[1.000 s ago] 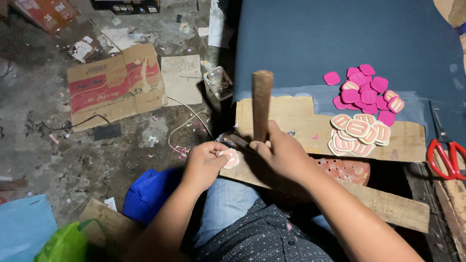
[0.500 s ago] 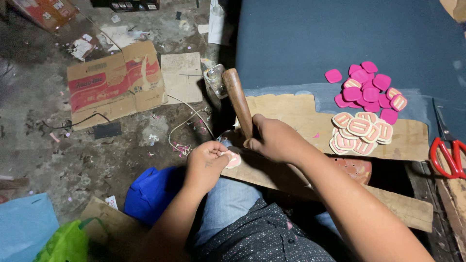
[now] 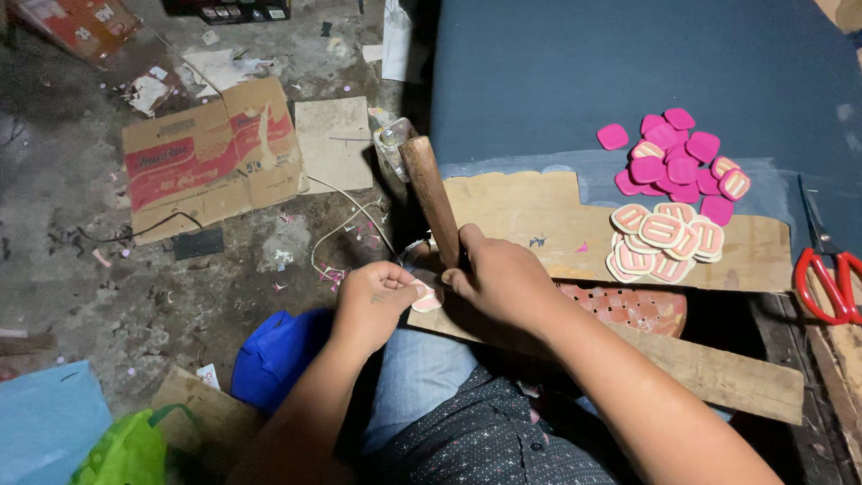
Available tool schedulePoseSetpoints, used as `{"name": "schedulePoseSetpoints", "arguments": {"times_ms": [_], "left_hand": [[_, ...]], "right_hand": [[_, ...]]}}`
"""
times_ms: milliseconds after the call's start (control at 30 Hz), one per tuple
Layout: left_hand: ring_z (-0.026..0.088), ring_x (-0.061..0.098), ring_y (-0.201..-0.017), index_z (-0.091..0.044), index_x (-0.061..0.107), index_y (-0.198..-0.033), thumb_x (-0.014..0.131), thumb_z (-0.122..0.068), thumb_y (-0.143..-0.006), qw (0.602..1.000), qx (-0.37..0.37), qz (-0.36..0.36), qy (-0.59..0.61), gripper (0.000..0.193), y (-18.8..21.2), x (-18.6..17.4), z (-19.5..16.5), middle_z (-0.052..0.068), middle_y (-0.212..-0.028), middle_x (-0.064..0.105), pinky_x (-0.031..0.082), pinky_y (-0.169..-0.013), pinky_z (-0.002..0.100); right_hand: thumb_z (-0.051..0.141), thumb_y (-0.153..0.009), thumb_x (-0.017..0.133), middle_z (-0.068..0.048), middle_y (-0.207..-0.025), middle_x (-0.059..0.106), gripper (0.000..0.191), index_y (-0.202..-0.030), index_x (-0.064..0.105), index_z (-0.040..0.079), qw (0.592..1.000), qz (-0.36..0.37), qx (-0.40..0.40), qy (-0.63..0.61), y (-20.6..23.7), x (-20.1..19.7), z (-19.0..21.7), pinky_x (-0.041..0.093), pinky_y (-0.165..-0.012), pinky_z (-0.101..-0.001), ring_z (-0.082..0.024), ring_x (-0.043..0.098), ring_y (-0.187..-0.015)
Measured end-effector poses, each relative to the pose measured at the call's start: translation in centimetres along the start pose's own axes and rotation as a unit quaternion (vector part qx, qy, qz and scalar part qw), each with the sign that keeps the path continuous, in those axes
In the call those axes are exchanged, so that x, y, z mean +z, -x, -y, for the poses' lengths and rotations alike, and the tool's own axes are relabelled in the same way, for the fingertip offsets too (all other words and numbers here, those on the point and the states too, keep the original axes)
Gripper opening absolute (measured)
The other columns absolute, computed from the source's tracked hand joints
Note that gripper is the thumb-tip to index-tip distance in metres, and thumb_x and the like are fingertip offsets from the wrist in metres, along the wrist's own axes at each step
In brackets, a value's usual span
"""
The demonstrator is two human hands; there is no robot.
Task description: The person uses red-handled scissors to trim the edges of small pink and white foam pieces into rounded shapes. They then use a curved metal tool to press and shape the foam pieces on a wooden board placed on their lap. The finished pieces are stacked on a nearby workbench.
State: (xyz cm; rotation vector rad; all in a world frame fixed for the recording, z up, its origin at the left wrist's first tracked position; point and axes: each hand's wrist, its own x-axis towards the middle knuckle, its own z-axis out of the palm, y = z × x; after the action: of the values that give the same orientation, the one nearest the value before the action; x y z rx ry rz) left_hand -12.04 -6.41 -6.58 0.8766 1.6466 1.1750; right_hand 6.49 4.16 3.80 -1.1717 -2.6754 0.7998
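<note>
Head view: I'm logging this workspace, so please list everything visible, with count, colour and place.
wooden handle: one, brown, gripped by right hand, tilted up and left
small piece: one, pale pink, at left hand's fingertips
pink pieces: a pile, magenta, upper right on the blue surface
striped pieces: a stack, cream and pink, on the board
board: one, tan, under the work
plank: one, wooden, across the lap
scissors: one pair, red handles, right edge
cardboard box: one flattened, brown and red, floor left
plastic bag: one, green, bottom left
left hand: pinching the small piece
right hand: closed on the handle
</note>
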Motion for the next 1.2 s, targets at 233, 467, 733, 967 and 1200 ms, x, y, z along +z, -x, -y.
{"name": "schedulePoseSetpoints", "arguments": {"times_ms": [233,467,733,967,1200], "left_hand": [[0.011,0.06,-0.068,0.001,0.07,-0.1,0.074,-0.001,-0.085,0.98,-0.112,0.026,0.162,0.017,-0.1,-0.6,1.3,0.008,-0.087,0.074,0.046,-0.06,0.024],[0.013,0.072,-0.078,0.005,0.069,-0.095,0.071,0.0,-0.085,0.987,-0.05,0.044,0.144,0.011,0.2,-0.4,0.9,0.011,-0.089,0.077,0.057,-0.073,0.024],[0.011,0.07,-0.075,0.004,0.071,-0.09,0.073,-0.001,-0.082,0.998,0.025,0.029,0.041,0.01,0.0,-0.3,-0.4,0.009,-0.084,0.076,0.056,-0.07,0.024],[0.011,0.069,-0.073,0.005,0.071,-0.089,0.076,-0.002,-0.082,0.998,-0.002,0.012,0.054,0.011,-0.4,-0.4,0.1,0.009,-0.083,0.076,0.055,-0.067,0.025],[0.011,0.069,-0.073,0.004,0.068,-0.094,0.077,-0.003,-0.081,0.998,-0.018,-0.011,0.058,0.017,-0.4,0.0,1.6,0.009,-0.084,0.075,0.056,-0.068,0.025]], "right_hand": [[0.034,-0.09,0.069,-0.022,-0.078,0.069,0.042,-0.108,0.046,0.004,0.999,0.013,0.006,0.051,1.6,0.3,0.2,0.051,-0.07,-0.0563,-0.045,0.067,-0.079],[0.034,-0.087,0.072,-0.024,-0.08,0.07,0.044,-0.11,0.051,0.003,0.999,-0.011,0.04,-0.029,1.1,0.4,0.1,0.051,-0.07,-0.0544,-0.045,0.067,-0.081],[0.034,-0.08,0.079,-0.025,-0.088,0.071,0.047,-0.107,0.059,0.001,0.998,0.034,0.017,-0.054,-2.4,-0.1,-1.0,0.053,-0.076,-0.0497,-0.044,0.069,-0.086],[0.031,-0.078,0.078,-0.024,-0.087,0.072,0.045,-0.108,0.061,0.002,0.988,0.054,0.009,-0.145,-2.0,-0.7,-1.9,0.055,-0.075,-0.0459,-0.039,0.073,-0.083],[0.034,-0.088,0.073,-0.022,-0.079,0.068,0.042,-0.108,0.049,0.005,1.0,0.006,-0.002,-0.018,1.2,1.0,-1.3,0.05,-0.07,-0.0542,-0.045,0.066,-0.081]]}}
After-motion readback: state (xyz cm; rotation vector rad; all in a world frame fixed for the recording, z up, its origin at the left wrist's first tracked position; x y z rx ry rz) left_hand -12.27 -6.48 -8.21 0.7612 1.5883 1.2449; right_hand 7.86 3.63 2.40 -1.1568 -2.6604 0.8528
